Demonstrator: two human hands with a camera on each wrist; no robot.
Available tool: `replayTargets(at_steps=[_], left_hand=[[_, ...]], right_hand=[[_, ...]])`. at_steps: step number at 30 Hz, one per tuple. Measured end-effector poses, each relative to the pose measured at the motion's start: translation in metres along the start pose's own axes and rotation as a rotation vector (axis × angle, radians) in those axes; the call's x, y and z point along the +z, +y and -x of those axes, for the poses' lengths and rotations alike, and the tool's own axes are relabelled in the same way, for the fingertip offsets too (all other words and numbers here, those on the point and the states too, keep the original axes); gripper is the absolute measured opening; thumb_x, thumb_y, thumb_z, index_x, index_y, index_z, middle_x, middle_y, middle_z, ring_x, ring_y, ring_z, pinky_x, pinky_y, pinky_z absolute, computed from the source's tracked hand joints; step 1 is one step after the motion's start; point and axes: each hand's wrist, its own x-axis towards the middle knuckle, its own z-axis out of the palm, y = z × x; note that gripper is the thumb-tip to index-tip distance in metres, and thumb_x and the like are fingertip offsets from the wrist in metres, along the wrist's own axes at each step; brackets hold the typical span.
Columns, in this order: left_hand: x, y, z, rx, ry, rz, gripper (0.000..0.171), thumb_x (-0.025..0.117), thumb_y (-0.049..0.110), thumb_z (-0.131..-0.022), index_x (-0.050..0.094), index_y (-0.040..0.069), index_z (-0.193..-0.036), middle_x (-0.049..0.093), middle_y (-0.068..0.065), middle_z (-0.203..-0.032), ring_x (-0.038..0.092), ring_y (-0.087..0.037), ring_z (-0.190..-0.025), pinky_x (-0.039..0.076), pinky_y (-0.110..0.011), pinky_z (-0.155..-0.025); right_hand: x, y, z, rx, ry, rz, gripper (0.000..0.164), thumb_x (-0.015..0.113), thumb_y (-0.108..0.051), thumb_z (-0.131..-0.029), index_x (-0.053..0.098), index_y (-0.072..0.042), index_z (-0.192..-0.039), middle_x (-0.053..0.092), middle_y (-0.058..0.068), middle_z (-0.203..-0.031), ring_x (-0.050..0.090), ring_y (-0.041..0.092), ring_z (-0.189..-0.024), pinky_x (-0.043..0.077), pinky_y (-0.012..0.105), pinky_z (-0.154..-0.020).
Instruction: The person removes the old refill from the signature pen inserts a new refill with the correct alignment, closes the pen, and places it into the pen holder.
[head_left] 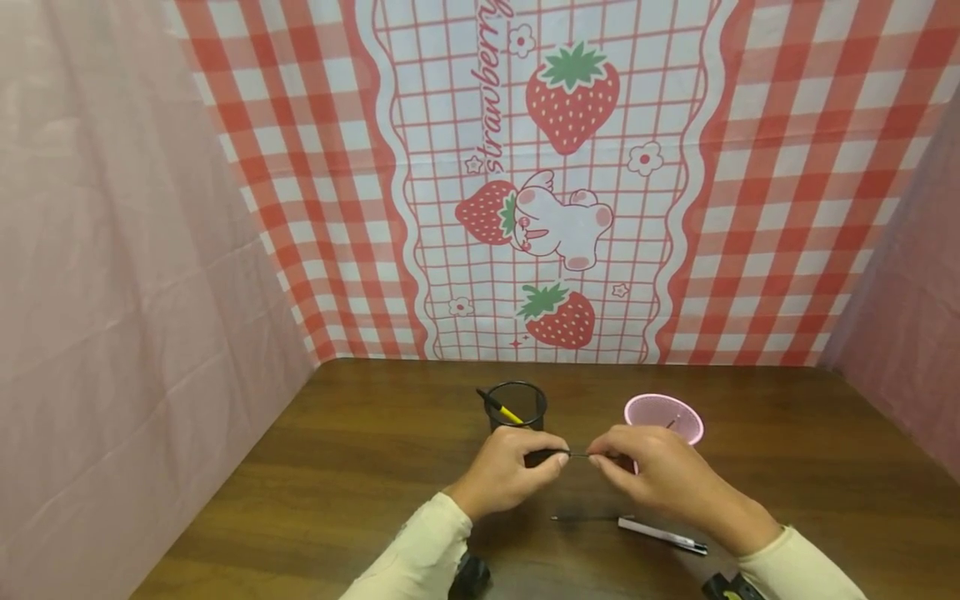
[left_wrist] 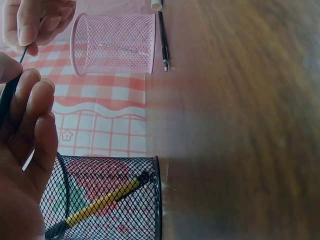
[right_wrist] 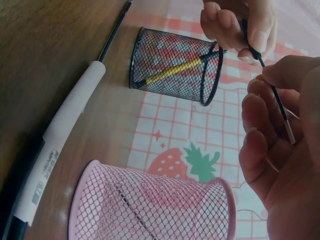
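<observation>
My left hand [head_left: 506, 471] grips a dark pen barrel [right_wrist: 248, 37] between thumb and fingers. Opposite it, the thumb and index finger of my right hand [head_left: 667, 475] pinch a thin ink refill [right_wrist: 279, 102]. One end of the refill meets the barrel; its pale tail lies across my right palm. Both hands are raised over the table. Below them lies a white pen barrel [head_left: 656, 533] with black ends. A dark refill [head_left: 585, 518] lies in line with it; whether they touch, I cannot tell.
Behind my left hand stands a black mesh cup [head_left: 537, 402] holding a yellow-and-black pen [head_left: 506, 411]. A pink mesh cup [head_left: 696, 429] with a thin refill [right_wrist: 132, 210] inside stands behind my right hand. Strawberry-print cloth [head_left: 555, 217] hangs along the table's back edge.
</observation>
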Motion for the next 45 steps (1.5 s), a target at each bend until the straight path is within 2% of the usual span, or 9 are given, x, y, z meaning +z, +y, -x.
replayTargets(at_steps=[8, 20, 27, 32, 42, 45], left_hand=[[0.0004, 0.0009, 0.0009, 0.02, -0.009, 0.008, 0.016, 0.065, 0.017, -0.096, 0.076, 0.01, -0.105, 0.074, 0.004, -0.093, 0.06, 0.005, -0.079, 0.049, -0.013, -0.07], [-0.001, 0.0015, 0.0011, 0.004, -0.022, 0.008, 0.018, 0.066, 0.017, -0.096, 0.076, 0.007, -0.106, 0.074, 0.003, -0.094, 0.06, 0.003, -0.079, 0.049, -0.013, -0.072], [-0.0023, 0.003, 0.0011, 0.016, -0.037, 0.004, 0.016, 0.066, 0.016, -0.096, 0.076, 0.011, -0.107, 0.074, 0.005, -0.094, 0.06, 0.005, -0.08, 0.049, -0.013, -0.072], [-0.0005, 0.0041, -0.0007, 0.04, -0.039, 0.011, 0.015, 0.066, 0.015, -0.095, 0.076, 0.011, -0.106, 0.074, 0.005, -0.094, 0.06, 0.006, -0.08, 0.05, -0.013, -0.072], [0.0051, 0.0051, -0.0021, 0.061, -0.035, 0.009, 0.015, 0.067, 0.014, -0.094, 0.076, 0.01, -0.105, 0.074, 0.003, -0.093, 0.061, 0.007, -0.084, 0.049, -0.012, -0.076], [0.0059, 0.0055, -0.0023, 0.064, -0.037, 0.017, 0.015, 0.067, 0.014, -0.094, 0.076, 0.01, -0.105, 0.074, 0.003, -0.093, 0.061, 0.007, -0.084, 0.05, -0.012, -0.076]], right_hand=[[0.0034, -0.0023, 0.0011, 0.012, -0.003, 0.002, 0.019, 0.081, -0.007, -0.079, 0.074, -0.019, -0.091, 0.063, -0.021, -0.082, 0.049, -0.008, -0.066, 0.04, 0.01, -0.058], [0.0059, -0.002, -0.0054, -0.018, -0.022, 0.005, 0.017, 0.082, -0.009, -0.079, 0.075, -0.018, -0.092, 0.064, -0.02, -0.083, 0.05, -0.008, -0.067, 0.041, 0.01, -0.058], [0.0069, -0.004, -0.0051, 0.003, -0.05, 0.012, 0.015, 0.081, -0.01, -0.081, 0.075, -0.019, -0.092, 0.066, -0.019, -0.083, 0.051, -0.009, -0.068, 0.043, 0.011, -0.058], [0.0074, -0.0049, -0.0034, 0.016, -0.065, -0.004, 0.015, 0.081, -0.011, -0.082, 0.074, -0.019, -0.093, 0.066, -0.019, -0.085, 0.055, -0.008, -0.071, 0.047, 0.015, -0.059], [0.0087, -0.0036, -0.0012, -0.014, -0.065, -0.072, 0.022, 0.082, -0.005, -0.08, 0.072, -0.016, -0.097, 0.069, -0.014, -0.085, 0.06, -0.004, -0.074, 0.049, 0.013, -0.063], [0.0091, -0.0035, -0.0001, 0.007, -0.073, -0.076, 0.022, 0.083, -0.008, -0.081, 0.071, -0.018, -0.098, 0.068, -0.015, -0.085, 0.06, -0.005, -0.073, 0.048, 0.012, -0.063]])
